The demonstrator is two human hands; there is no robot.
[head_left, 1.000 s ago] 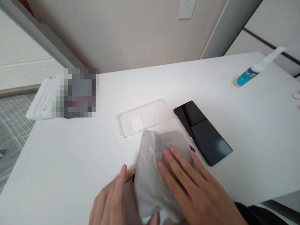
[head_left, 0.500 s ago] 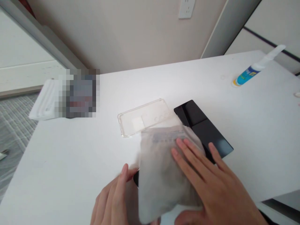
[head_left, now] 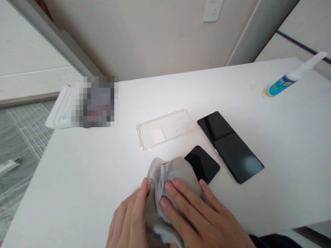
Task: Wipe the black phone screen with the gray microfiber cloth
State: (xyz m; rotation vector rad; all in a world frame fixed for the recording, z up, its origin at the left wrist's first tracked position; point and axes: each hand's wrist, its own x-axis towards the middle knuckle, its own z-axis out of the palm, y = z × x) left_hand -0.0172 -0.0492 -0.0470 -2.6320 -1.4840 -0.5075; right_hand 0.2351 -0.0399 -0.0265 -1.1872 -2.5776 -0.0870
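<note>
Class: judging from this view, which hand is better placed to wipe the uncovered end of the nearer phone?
Probably the right hand: it presses the grey cloth flat, fingertips beside the phone's bare end. The left hand only touches the cloth's far edge.

We seem to be in a home room — a plain white tabletop (head_left: pixel 258 103) pushed against a beige wall with a wall socket (head_left: pixel 212 9) above it. Grey patterned carpet (head_left: pixel 18 137) covers the floor at the left, and pale cabinet panels (head_left: pixel 305 34) stand at the right.
</note>
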